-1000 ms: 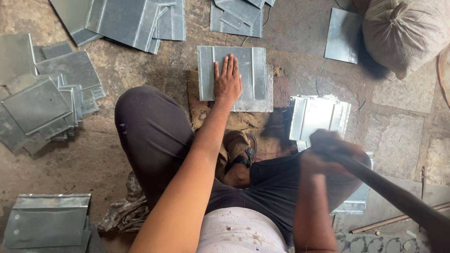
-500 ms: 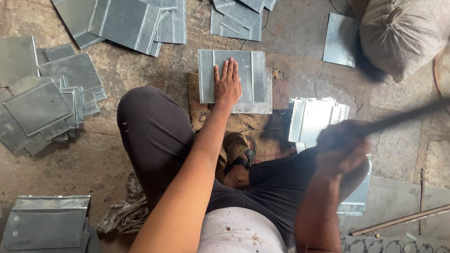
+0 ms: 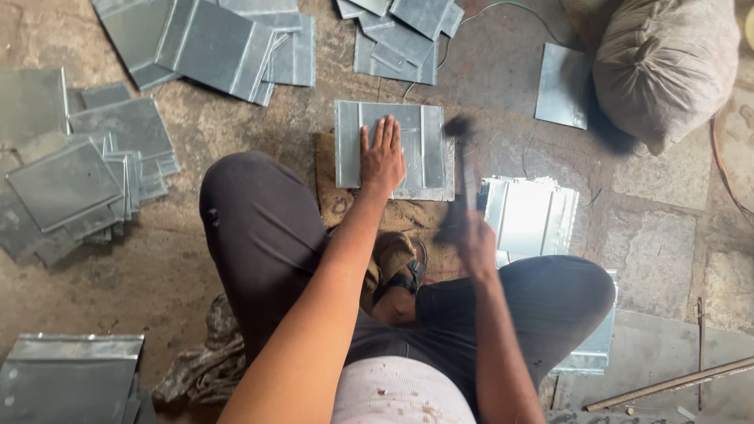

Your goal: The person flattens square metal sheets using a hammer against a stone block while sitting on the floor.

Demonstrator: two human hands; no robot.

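Note:
I sit on the ground with a folded grey metal sheet [image 3: 424, 149] lying flat in front of my knees. My left hand [image 3: 381, 157] presses palm-down on the sheet's left half, fingers spread. My right hand [image 3: 475, 243] is shut on the handle of a hammer [image 3: 463, 173]. The hammer is motion-blurred, with its dark head just over the sheet's right edge.
Piles of similar grey metal sheets lie at the left [image 3: 71, 180], top left [image 3: 212, 47] and top middle [image 3: 400, 35]. A shiny stack [image 3: 530, 216] sits by my right knee. A stuffed sack [image 3: 664, 67] is top right, a rod [image 3: 667, 385] bottom right.
My right hand has swung the hammer from low at my right side, up and over, down to the sheet's right edge. My left hand has stayed on the sheet.

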